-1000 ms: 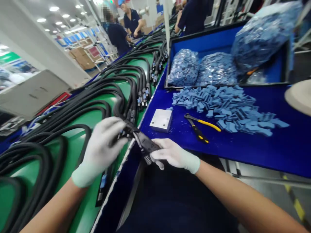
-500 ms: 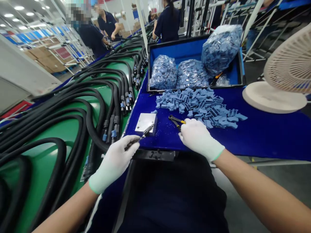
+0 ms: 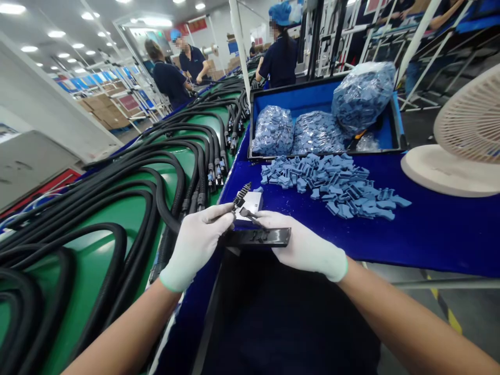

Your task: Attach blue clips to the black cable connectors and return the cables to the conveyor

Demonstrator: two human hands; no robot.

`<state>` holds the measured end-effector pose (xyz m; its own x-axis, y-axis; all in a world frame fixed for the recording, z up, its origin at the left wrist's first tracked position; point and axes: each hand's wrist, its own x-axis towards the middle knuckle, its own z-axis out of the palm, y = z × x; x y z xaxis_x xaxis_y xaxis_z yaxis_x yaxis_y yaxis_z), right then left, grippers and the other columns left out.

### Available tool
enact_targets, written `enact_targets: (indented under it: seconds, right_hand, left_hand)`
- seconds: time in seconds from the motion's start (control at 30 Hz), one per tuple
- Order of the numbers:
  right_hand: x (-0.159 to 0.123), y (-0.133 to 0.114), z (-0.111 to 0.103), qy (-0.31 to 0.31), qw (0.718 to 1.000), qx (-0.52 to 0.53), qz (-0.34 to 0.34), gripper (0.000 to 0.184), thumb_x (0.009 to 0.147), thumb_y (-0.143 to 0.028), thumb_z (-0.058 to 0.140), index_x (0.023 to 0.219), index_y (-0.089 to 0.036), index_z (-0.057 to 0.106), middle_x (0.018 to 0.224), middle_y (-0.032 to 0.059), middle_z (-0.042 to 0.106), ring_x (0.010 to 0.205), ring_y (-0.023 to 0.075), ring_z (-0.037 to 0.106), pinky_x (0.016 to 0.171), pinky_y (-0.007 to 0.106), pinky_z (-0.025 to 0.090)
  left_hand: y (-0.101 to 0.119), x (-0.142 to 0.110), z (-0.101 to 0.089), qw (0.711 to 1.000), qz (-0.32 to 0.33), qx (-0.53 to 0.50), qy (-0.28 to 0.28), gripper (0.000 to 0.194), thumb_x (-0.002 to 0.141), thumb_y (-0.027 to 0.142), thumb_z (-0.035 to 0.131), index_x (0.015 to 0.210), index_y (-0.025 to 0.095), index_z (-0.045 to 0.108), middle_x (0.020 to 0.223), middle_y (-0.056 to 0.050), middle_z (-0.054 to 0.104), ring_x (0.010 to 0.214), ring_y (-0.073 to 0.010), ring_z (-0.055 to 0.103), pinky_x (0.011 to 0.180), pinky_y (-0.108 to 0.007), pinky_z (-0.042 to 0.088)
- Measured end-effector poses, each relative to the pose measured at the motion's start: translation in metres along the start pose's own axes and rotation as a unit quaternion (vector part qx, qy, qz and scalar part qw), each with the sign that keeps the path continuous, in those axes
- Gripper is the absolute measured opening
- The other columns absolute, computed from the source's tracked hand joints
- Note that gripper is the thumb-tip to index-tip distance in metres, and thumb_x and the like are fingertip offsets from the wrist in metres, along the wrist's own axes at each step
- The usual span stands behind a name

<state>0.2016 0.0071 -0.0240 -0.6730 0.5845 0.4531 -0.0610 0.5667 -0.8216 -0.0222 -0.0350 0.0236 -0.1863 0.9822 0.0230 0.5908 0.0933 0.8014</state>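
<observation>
My left hand (image 3: 197,245), in a white glove, pinches a ribbed black part (image 3: 241,196) that points up and away. My gloved right hand (image 3: 302,244) is closed around cutting pliers (image 3: 248,213). Their dark jaws are close beside the ribbed part; whether they touch it I cannot tell. The pliers' handles are hidden in my fingers. Just beyond lies a pale metal block (image 3: 254,200), partly covered by the tool and part. A narrow black tray (image 3: 278,237) with small black bits sits at the table edge, overlapping my right hand in view.
Loose blue clips (image 3: 332,182) are heaped on the blue table (image 3: 441,234). Behind them a crate (image 3: 308,96) holds bagged clips. A fan (image 3: 433,172) stands right. Black hoses (image 3: 156,156) cover the green surface at left. Several people (image 3: 279,60) work farther back.
My right hand has moved left with the pliers, from near the clips to the ribbed part. My left hand has risen slightly with the part. The camera view has tilted up.
</observation>
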Motion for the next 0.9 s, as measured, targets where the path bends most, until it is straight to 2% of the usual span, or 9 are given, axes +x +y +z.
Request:
enact_targets:
  seconds: [0.07,0.2,0.37,0.53,0.73,0.9]
  right_hand:
    - [0.003,0.002,0.005,0.005,1.000,0.002,-0.014,0.054,0.089,0.003,0.049,0.130,-0.027,0.068,0.130,0.0044,0.070,0.122,0.0220,0.064,0.113,0.040,0.048]
    - [0.001,0.009,0.008,0.012,0.999,-0.045,-0.026,0.054,0.088,0.002,0.052,0.132,-0.027,0.066,0.130,0.0056,0.069,0.120,0.0235,0.064,0.113,0.043,0.049]
    - [-0.007,0.015,0.010,0.014,0.991,-0.134,0.016,0.037,0.088,-0.005,0.058,0.121,-0.022,0.066,0.124,0.0100,0.068,0.115,0.0264,0.063,0.105,0.044,0.052]
    - [-0.013,0.019,0.011,-0.012,0.974,-0.214,0.071,0.022,0.094,-0.016,0.061,0.115,-0.019,0.065,0.119,0.0125,0.065,0.109,0.0270,0.061,0.098,0.043,0.053]
    - [-0.016,0.015,0.006,-0.022,0.972,-0.224,0.071,0.022,0.094,-0.019,0.061,0.116,-0.020,0.065,0.117,0.0127,0.064,0.105,0.0280,0.060,0.094,0.044,0.053]
    - [-0.019,0.017,0.003,-0.026,0.968,-0.237,0.082,0.017,0.094,-0.016,0.058,0.110,-0.019,0.062,0.116,0.0130,0.063,0.104,0.0262,0.059,0.091,0.041,0.053]
  left_hand:
    - [-0.001,0.000,0.001,1.000,0.014,0.008,0.000,0.037,0.094,0.044,0.070,0.122,0.022,0.080,0.115,-0.004,0.082,0.108,-0.0272,0.076,0.096,-0.033,0.057]
    - [-0.005,-0.001,0.003,0.998,0.052,0.028,0.010,0.036,0.093,0.042,0.071,0.121,0.023,0.081,0.117,-0.004,0.081,0.110,-0.0262,0.075,0.099,-0.033,0.055]
    - [-0.007,-0.006,0.008,0.995,0.086,0.050,0.027,0.030,0.093,0.041,0.072,0.114,0.022,0.083,0.113,-0.003,0.081,0.108,-0.0247,0.074,0.095,-0.031,0.055]
    - [-0.005,-0.008,0.011,0.994,0.087,0.067,0.006,0.031,0.094,0.041,0.069,0.114,0.021,0.083,0.116,-0.004,0.080,0.111,-0.0260,0.073,0.094,-0.032,0.056]
    - [-0.004,-0.006,0.016,0.993,0.092,0.072,0.002,0.033,0.094,0.043,0.068,0.113,0.021,0.083,0.119,-0.005,0.079,0.115,-0.0277,0.072,0.099,-0.034,0.057]
    - [-0.004,-0.005,0.015,0.993,0.091,0.076,-0.004,0.032,0.092,0.045,0.071,0.112,0.022,0.083,0.119,-0.005,0.079,0.117,-0.0287,0.071,0.104,-0.036,0.055]
